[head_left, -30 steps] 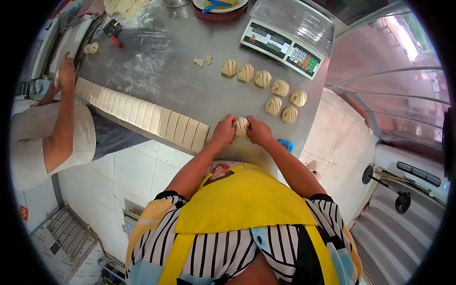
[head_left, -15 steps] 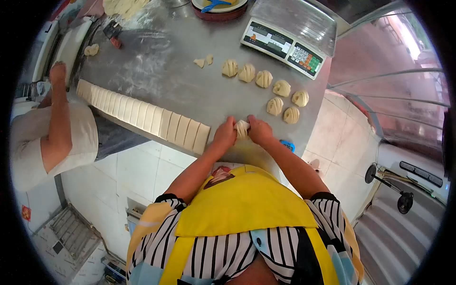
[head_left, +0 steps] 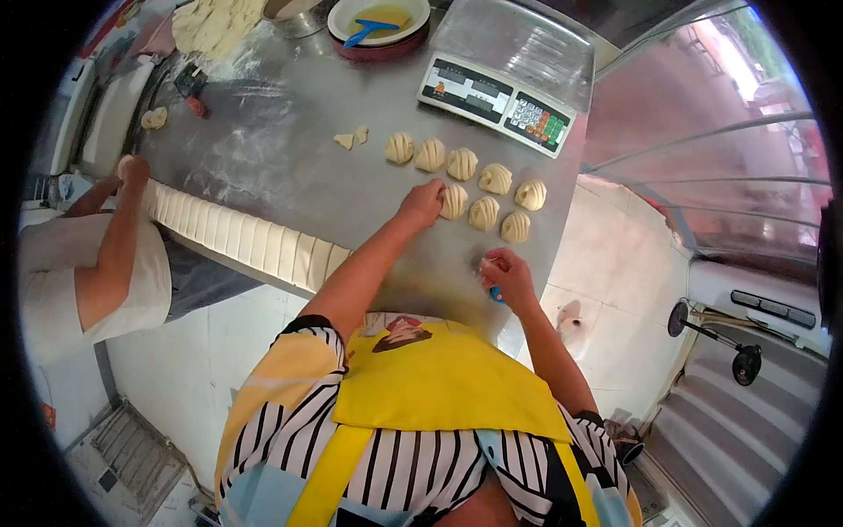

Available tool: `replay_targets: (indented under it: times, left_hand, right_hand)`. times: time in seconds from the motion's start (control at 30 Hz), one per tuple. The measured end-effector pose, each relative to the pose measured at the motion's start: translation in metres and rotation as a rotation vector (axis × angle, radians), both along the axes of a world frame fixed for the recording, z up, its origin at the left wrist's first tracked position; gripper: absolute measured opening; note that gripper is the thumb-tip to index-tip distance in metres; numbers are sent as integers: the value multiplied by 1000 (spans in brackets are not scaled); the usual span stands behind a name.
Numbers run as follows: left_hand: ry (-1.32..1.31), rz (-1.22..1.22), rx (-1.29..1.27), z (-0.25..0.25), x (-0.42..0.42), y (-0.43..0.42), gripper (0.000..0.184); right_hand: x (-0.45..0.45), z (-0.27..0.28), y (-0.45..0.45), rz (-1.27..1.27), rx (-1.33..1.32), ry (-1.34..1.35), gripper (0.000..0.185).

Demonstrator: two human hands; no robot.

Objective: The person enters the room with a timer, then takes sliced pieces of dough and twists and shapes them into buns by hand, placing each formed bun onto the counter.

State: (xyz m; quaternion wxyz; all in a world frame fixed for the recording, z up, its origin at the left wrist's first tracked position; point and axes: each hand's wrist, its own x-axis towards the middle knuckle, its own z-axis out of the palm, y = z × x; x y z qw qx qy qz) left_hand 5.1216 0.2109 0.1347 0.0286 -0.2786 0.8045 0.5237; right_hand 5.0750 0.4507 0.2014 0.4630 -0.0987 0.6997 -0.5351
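My left hand (head_left: 421, 205) reaches across the steel table, its fingertips closed on the left side of a twisted dough bun (head_left: 454, 202). That bun sits at the left end of the nearer row of shaped buns, with a bun (head_left: 484, 213) just right of it. Near the table's front edge hovers my right hand (head_left: 508, 276), fingers loosely curled and apart, with nothing visible in them. Below it a small blue object (head_left: 497, 294) is partly covered. A long row of cut dough strips (head_left: 237, 230) lies left of my left forearm, which hides its right end.
A digital scale (head_left: 500, 101) stands at the back right. Dough scraps (head_left: 351, 138) lie left of the buns. Further back are a bowl with a blue-handled tool (head_left: 373, 31) and a dough sheet (head_left: 211, 26). A co-worker's hand (head_left: 133, 171) is at the strips' far end.
My hands have separated. The left carried the bun forward to the nearer row; the right moved right and toward the table edge. The co-worker's hand came down to the strips' end.
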Motion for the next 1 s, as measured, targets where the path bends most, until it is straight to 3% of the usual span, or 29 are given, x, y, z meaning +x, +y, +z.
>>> replay_targets:
  times: [0.1, 0.17, 0.27, 0.37, 0.47, 0.6, 0.67, 0.73, 0.77, 0.87, 0.9, 1.0]
  left_hand:
    - [-59, -44, 140, 28, 6, -9, 36]
    - [-38, 18, 136, 44, 30, -25, 43]
    - [56, 322, 143, 89, 93, -48, 43]
    - [153, 521, 141, 96, 156, -65, 41]
    - [117, 511, 69, 79, 195, -58, 37]
    - [109, 366, 43, 64, 210, -24, 34]
    - [103, 291, 350, 67, 219, -21, 43]
    - [80, 323, 755, 90, 226, -17, 51]
    - [128, 370, 940, 73, 230, -14, 64]
    - [558, 446, 1425, 57, 217, 8, 69]
    - [658, 359, 1507, 52, 208, 14, 73]
    - [763, 624, 1453, 60, 183, 54, 61]
  right_hand:
    - [8, -4, -21, 156, 28, 31, 26]
    - [14, 0, -54, 387, 104, 224, 28]
    - [34, -12, -120, 696, 92, 578, 43]
    - [77, -34, -173, 838, 82, 783, 47]
    - [117, -37, -192, 976, 145, 924, 47]
    - [123, -18, -177, 923, -7, 599, 38]
    - [116, 31, -161, 854, -99, 287, 35]
    - [99, 37, -143, 610, -156, 185, 36]
    - [89, 41, -136, 482, -189, 136, 37]
    - [62, 51, -125, 486, -144, -11, 29]
    - [57, 50, -122, 418, -134, -84, 28]
    - [55, 26, -112, 231, -107, -228, 25]
